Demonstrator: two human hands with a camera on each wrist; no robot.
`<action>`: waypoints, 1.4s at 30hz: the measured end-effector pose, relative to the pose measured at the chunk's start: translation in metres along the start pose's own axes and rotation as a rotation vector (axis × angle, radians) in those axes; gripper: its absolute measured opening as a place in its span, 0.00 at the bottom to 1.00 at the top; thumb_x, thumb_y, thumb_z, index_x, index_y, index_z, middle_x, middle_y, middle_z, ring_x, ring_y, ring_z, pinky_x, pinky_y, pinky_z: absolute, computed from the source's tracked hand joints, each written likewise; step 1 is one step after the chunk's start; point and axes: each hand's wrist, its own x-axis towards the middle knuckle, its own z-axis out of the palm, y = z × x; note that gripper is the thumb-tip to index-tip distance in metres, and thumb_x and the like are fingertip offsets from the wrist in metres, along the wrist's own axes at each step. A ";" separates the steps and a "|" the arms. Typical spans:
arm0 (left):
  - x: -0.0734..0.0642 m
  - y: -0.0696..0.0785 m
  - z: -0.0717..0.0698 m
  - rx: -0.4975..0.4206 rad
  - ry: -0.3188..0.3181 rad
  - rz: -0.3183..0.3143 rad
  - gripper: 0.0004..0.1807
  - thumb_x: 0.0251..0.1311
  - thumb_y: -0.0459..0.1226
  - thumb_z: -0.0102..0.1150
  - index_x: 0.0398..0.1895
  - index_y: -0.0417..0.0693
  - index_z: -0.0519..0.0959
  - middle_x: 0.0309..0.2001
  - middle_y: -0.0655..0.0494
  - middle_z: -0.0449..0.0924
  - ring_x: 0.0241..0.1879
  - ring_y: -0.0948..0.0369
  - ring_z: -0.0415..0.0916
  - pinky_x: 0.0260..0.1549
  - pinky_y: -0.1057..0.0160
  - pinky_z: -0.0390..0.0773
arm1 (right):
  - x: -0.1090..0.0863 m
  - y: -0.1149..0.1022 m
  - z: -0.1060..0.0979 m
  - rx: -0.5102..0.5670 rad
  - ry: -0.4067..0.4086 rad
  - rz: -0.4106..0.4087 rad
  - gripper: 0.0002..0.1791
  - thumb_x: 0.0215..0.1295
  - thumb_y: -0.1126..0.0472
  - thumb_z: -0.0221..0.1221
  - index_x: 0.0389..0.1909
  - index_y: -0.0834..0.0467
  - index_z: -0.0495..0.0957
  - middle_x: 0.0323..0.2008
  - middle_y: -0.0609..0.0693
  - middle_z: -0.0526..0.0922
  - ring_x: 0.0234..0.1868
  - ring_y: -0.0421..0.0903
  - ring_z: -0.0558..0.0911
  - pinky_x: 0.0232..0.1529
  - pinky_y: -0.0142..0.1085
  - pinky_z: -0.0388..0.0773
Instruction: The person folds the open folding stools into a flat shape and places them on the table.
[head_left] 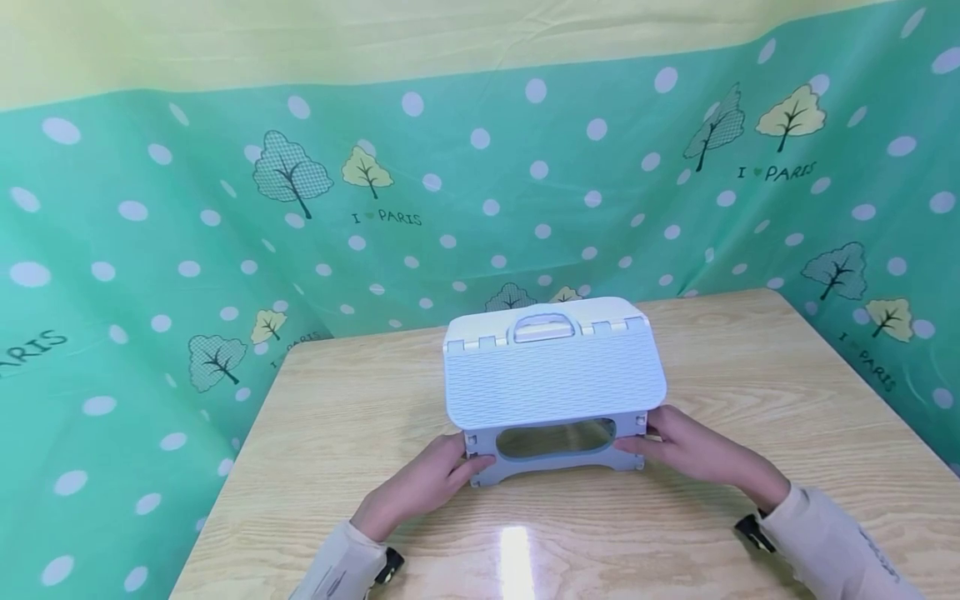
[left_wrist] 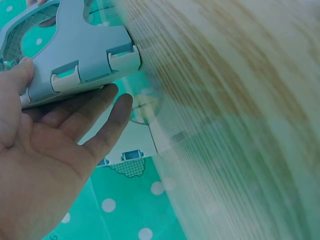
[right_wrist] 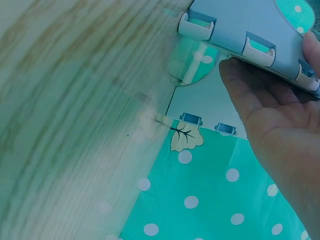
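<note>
A pale blue and white plastic folding step stool (head_left: 555, 375) stands on the wooden table, its textured top tilted toward me and a carry handle at the middle of the top. My left hand (head_left: 427, 483) grips the left edge of its near leg panel (head_left: 555, 467). In the left wrist view the thumb lies on the panel's outer face and the fingers reach behind it. On the opposite edge, my right hand (head_left: 690, 450) holds the same panel, with fingers (right_wrist: 245, 90) behind it in the right wrist view. A second leg panel (right_wrist: 200, 105) shows beyond the near one.
The wooden table (head_left: 360, 392) extends around the stool on all sides. A green polka-dot curtain (head_left: 450, 183) with trees and lettering hangs behind and beside the table. Black straps (head_left: 753, 532) are at both wrists.
</note>
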 end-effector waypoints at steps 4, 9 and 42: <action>0.000 0.001 0.000 0.000 -0.003 -0.004 0.27 0.76 0.55 0.42 0.69 0.51 0.70 0.44 0.69 0.80 0.35 0.68 0.73 0.30 0.68 0.74 | 0.000 -0.001 0.000 -0.002 -0.002 0.004 0.39 0.72 0.55 0.59 0.77 0.46 0.50 0.69 0.50 0.66 0.61 0.49 0.72 0.53 0.34 0.76; 0.000 0.000 0.001 -0.005 -0.002 -0.009 0.27 0.76 0.54 0.43 0.67 0.50 0.71 0.46 0.68 0.80 0.36 0.68 0.74 0.33 0.67 0.75 | 0.000 0.000 0.001 -0.020 -0.001 0.015 0.40 0.72 0.54 0.59 0.78 0.44 0.49 0.71 0.50 0.64 0.64 0.42 0.70 0.56 0.32 0.74; 0.000 -0.001 -0.002 -0.019 -0.011 -0.003 0.28 0.76 0.55 0.42 0.69 0.51 0.70 0.53 0.68 0.80 0.40 0.68 0.76 0.38 0.67 0.76 | 0.000 0.000 0.000 -0.032 0.005 0.006 0.39 0.72 0.55 0.60 0.77 0.48 0.50 0.69 0.50 0.65 0.55 0.43 0.71 0.46 0.34 0.74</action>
